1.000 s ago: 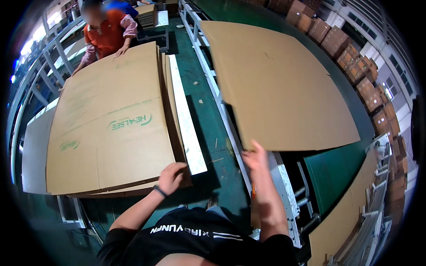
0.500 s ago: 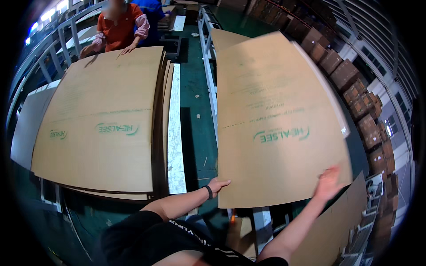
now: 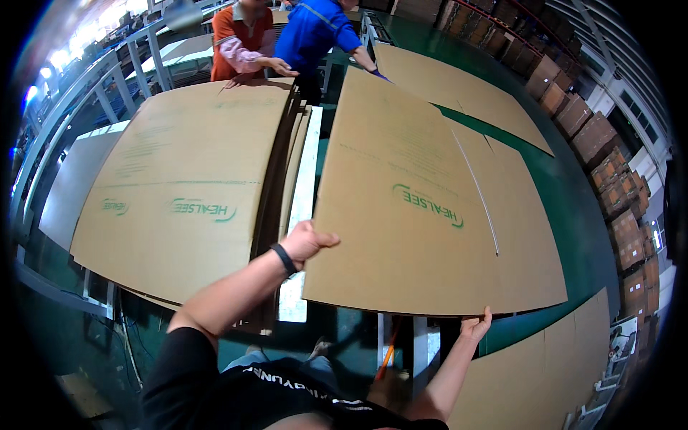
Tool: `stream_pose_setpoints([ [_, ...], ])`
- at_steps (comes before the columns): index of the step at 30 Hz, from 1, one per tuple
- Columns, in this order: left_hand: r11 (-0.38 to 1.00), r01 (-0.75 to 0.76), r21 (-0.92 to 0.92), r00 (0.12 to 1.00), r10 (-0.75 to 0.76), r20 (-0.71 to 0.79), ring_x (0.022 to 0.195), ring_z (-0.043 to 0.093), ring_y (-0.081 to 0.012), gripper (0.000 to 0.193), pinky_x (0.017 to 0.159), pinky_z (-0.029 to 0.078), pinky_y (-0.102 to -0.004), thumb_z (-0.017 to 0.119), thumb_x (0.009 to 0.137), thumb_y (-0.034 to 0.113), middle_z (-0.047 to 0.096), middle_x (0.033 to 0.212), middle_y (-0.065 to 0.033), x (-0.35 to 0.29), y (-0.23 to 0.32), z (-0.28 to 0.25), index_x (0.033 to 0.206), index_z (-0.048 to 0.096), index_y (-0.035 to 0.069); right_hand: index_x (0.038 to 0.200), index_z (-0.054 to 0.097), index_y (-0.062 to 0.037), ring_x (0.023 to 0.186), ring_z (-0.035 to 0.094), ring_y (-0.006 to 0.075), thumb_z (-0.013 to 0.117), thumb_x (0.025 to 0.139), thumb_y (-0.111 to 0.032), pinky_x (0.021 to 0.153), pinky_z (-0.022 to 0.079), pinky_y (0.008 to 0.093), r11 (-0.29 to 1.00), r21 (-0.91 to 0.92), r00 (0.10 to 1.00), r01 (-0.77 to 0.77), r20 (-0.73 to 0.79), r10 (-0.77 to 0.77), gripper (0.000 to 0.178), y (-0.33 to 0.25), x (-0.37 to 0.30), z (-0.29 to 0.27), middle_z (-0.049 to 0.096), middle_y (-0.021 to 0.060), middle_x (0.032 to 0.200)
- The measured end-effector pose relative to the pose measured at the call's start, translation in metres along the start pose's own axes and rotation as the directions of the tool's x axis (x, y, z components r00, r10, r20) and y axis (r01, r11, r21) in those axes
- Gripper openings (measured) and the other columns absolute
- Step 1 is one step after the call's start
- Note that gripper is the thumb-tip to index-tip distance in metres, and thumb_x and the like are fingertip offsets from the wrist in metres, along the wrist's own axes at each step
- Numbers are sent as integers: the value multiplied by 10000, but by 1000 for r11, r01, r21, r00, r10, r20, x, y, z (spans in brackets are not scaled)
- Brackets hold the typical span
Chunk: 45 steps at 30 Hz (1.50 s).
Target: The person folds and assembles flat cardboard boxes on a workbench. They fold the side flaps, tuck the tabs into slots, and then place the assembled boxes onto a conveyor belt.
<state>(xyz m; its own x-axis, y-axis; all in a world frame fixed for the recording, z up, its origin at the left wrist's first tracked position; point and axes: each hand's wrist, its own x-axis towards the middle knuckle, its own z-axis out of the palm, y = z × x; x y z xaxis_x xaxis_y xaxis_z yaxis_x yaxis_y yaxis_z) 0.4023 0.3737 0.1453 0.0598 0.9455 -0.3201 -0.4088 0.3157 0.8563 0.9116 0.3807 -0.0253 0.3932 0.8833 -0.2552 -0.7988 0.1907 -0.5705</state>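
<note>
While holding a large brown cardboard sheet point(image 3: 387, 193) by its left edge with the left hand point(image 3: 307, 245), meets its near edge with the right hand point(image 3: 474, 327). Pinches on the left, with the thumb laid over the top face and the other fingers curled mostly out of sight at the edge. On the right, bends the fingers up at the near edge, with one tip showing above; cannot tell whether pinching or only supporting. Has the sheet straight ahead, to the right of the left hand and just beyond the right hand, with green print facing up and the left edge slanting away toward the far side. Just beside it on the right, a plain brown panel point(image 3: 527, 222); cannot tell whether part of the same sheet. Farther off, another flat brown board point(image 3: 466, 89) on a green surface point(image 3: 573, 201). To the left, near the left hand, a stack of printed cardboard point(image 3: 179, 165). At the far end of that stack, a co-worker in orange point(image 3: 224, 43), with one arm stretched out. Next to that, a co-worker in blue point(image 3: 308, 32), reaching toward the far corner of the sheet; cannot tell whether touching.
</note>
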Motion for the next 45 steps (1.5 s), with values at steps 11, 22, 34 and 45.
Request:
stream_pose_setpoints([
  [11,981,-144,133,945,176,-276,905,665,-219,657,791,556,-336,683,756,40,637,1062,-164,-265,114,-259,1329,385,-79,1296,497,-17,1116,579,292,639,730,-47,900,540,449,976,-217,971,-11,230,62,584,95,-271,152,578,121,1217],
  [22,899,-136,416,862,314,-397,1173,548,-290,826,1011,440,-394,826,649,198,558,1286,-151,-498,209,-614,1353,437,11,1254,497,41,854,667,238,543,930,-64,728,582,361,734,-521,548,-435,493,676,344,402,-612,237,632,154,1030],
  [34,-262,-281,923,904,250,346,1346,341,-400,753,1095,306,-509,757,716,384,410,1422,-183,-368,-10,-499,1361,460,132,1031,655,-54,789,646,280,571,827,-3,713,528,342,427,-498,277,755,832,481,226,526,-619,255,675,108,921],
  [45,-512,-334,792,772,333,541,1231,454,-439,538,1040,361,-574,736,735,316,481,1340,-184,-324,-38,-485,1219,561,161,1259,558,-74,1400,234,419,701,782,-236,1155,114,538,89,-493,397,866,784,478,524,526,-505,276,362,204,1465],
])
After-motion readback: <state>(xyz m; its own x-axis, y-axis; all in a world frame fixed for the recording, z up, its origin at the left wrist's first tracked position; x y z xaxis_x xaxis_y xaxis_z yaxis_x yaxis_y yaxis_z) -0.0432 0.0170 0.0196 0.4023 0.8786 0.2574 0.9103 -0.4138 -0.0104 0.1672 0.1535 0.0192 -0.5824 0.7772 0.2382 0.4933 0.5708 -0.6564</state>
